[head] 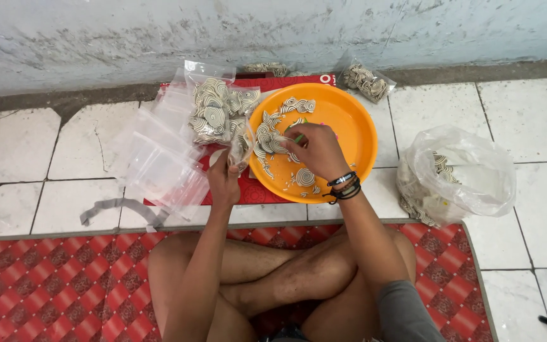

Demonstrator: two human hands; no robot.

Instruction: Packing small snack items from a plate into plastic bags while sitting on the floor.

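My left hand (pixel 223 179) holds a small clear plastic bag (pixel 240 147), partly filled with spiral-patterned pieces, at the left rim of an orange round basin (pixel 349 126). My right hand (pixel 316 151), with dark bracelets on the wrist, reaches into the basin and pinches spiral pieces (pixel 272 140) with a small green item at its fingertips. More spiral pieces (pixel 298 106) lie scattered in the basin. I sit cross-legged on a red patterned mat (pixel 58 278).
Filled clear bags (pixel 218 107) and a pile of empty clear bags (pixel 156 158) lie left of the basin on a red sheet. Another filled bag (pixel 367 81) lies by the wall. A large clear sack (pixel 454 174) of pieces stands on the white tiles at the right.
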